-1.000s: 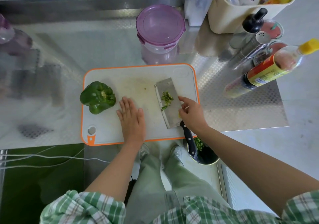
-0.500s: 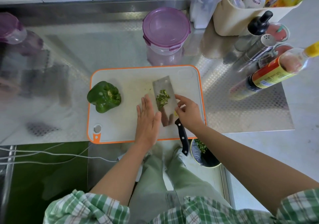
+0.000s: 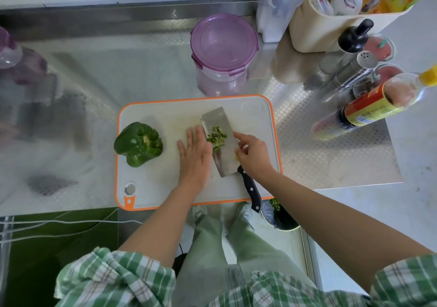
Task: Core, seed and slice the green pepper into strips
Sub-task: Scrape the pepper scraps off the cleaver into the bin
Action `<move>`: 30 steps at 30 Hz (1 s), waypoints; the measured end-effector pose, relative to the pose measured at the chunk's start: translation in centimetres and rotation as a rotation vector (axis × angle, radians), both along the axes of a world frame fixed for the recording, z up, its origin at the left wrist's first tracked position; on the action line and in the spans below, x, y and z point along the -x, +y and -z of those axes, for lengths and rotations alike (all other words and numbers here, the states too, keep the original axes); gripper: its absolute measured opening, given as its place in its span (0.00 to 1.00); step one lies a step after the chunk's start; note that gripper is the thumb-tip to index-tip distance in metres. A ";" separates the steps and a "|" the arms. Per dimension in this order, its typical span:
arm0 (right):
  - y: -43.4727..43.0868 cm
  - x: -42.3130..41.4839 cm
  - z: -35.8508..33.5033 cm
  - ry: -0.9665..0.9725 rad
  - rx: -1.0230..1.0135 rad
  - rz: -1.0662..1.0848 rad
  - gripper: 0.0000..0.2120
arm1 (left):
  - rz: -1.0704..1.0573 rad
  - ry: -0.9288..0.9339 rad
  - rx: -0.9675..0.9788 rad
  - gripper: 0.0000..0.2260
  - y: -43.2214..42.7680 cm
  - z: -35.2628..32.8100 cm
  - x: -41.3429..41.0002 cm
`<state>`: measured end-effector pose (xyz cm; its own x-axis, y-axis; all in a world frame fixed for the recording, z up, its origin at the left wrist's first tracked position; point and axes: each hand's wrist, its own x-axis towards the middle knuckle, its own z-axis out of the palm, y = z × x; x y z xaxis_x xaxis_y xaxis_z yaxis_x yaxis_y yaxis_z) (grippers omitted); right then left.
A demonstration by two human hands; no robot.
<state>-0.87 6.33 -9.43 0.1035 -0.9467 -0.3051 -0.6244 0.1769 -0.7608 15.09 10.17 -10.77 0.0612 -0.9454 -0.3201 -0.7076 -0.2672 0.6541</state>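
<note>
Lying at the left end of the orange-rimmed cutting board (image 3: 163, 189), the green pepper (image 3: 138, 144) is in one piece, with a pale patch of core facing up. It touches neither hand.

Left hand (image 3: 195, 157): palm down on the board, fingers straight and together, holding nothing. Its right-hand side lies against the left edge of the cleaver (image 3: 223, 162).

Cleaver: the blade rests nearly flat on the middle of the board, tip pointing away from the person. A small heap of chopped green scraps (image 3: 216, 137) sits on the upper half of the blade, just beside the left fingertips.

Behind the board stands a clear container with a purple lid (image 3: 223, 44), closed.

Right hand (image 3: 254, 156): fingers curl over the blade's right edge near the heel, and the index finger stretches forward along that edge. The black handle (image 3: 251, 192) is not gripped; it sticks out past the board's near rim.

Below the counter edge, a round bin (image 3: 285, 221) holds green bits. To the far right, a red-and-yellow labelled bottle (image 3: 369, 110) stands on the steel counter (image 3: 331, 155).
</note>
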 end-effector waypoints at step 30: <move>1.5 0.8 -0.8 0.047 -0.028 -0.068 0.23 | -0.196 -0.350 -0.121 0.21 0.4 -1.5 -1.1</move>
<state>-1.70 7.84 -8.61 0.1522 -0.9288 -0.3378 -0.6706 0.1540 -0.7256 16.20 10.62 -9.24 0.3609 -0.8621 -0.3558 -0.8098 -0.4789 0.3390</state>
